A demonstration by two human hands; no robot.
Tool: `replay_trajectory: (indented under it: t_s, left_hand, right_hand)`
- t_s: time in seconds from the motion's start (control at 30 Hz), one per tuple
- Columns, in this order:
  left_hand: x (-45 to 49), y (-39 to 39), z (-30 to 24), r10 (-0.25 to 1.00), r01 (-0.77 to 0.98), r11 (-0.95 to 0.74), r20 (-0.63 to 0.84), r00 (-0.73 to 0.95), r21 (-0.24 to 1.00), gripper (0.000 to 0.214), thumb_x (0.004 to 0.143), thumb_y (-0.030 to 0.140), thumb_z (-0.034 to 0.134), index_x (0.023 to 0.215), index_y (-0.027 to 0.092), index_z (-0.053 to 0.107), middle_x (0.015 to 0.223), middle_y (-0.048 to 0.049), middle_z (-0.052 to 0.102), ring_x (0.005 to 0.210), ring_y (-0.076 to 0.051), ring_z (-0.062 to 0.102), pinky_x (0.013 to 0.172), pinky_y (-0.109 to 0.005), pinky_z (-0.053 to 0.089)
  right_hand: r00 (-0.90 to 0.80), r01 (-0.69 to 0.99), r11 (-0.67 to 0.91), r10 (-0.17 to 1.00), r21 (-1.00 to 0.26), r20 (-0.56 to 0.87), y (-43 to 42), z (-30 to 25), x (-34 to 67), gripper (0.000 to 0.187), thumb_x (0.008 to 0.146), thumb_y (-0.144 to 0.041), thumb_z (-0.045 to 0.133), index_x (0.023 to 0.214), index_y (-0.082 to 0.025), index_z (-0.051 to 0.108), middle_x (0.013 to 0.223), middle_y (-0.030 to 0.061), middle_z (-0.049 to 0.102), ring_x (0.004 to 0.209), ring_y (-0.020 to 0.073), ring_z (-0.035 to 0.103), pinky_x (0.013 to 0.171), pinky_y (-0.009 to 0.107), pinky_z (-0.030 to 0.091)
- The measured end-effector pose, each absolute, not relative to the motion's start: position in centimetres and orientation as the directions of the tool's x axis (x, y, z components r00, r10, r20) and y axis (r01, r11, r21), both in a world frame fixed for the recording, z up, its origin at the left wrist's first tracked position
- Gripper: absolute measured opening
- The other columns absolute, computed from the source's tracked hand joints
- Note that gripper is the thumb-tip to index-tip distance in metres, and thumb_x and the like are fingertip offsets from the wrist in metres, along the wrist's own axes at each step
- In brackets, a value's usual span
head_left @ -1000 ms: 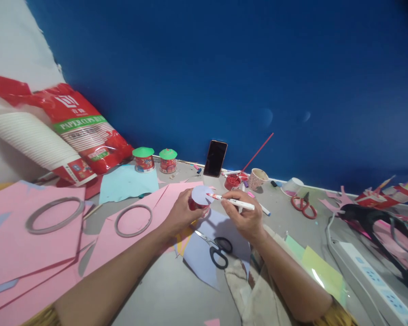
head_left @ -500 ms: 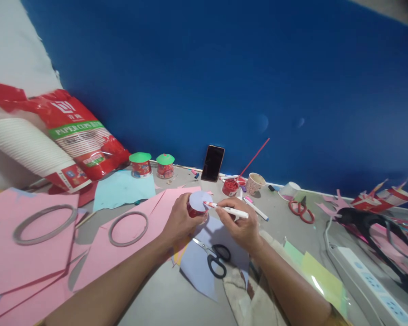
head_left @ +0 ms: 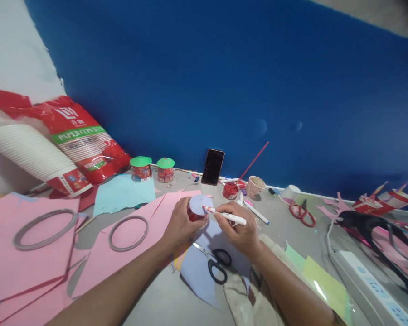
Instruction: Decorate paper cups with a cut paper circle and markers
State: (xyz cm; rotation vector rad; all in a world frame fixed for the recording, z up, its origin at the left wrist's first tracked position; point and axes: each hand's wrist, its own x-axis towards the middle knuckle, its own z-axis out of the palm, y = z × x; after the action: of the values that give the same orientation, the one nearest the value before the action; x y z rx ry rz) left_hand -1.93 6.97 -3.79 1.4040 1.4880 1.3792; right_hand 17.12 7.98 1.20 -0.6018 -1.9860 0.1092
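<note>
My left hand (head_left: 183,220) is closed around a red paper cup (head_left: 194,215) topped with a round lavender paper disc (head_left: 200,204). A white marker with a red tip (head_left: 231,218) is gripped in my right hand (head_left: 238,230), its tip at the right part of the disc. Whether the tip presses on the paper I cannot tell. Below both hands, black-handled scissors (head_left: 217,266) lie on a lavender sheet (head_left: 199,280). Two small red cups (head_left: 142,173) with green paper tops stand at the back left.
Pink sheets (head_left: 47,262) with grey rings cover the left side, near a bag of paper cups (head_left: 81,136). A phone (head_left: 213,166) leans on the blue wall. Red-handled scissors (head_left: 302,213), a cloth (head_left: 238,294) and a white power strip (head_left: 370,285) are on the right.
The marker tip has shifted slightly left across the disc, and my right hand has lowered its back end a little. My left hand still holds the cup. The whole view has tilted slightly.
</note>
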Motion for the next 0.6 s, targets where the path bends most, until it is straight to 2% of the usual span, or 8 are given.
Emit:
replay_trajectory:
  t_s: [0.6]
  left_hand:
    - [-1.78,6.95,-3.96,0.962,0.257,-0.118,0.174,-0.209,0.959,0.045,0.069,0.026,0.084,0.11,0.023,0.066,0.108,-0.0062,0.07,0.1,-0.028,0.068,0.084,-0.043,0.055]
  right_hand:
    - [-0.372,0.371,0.871,0.458,-0.323,0.807,8.07,1.16,17.15,0.01,0.103,-0.021,0.064,0.098,-0.021,0.073,0.082,0.0046,0.079,0.069,0.0177,0.072,0.065,0.029,0.057]
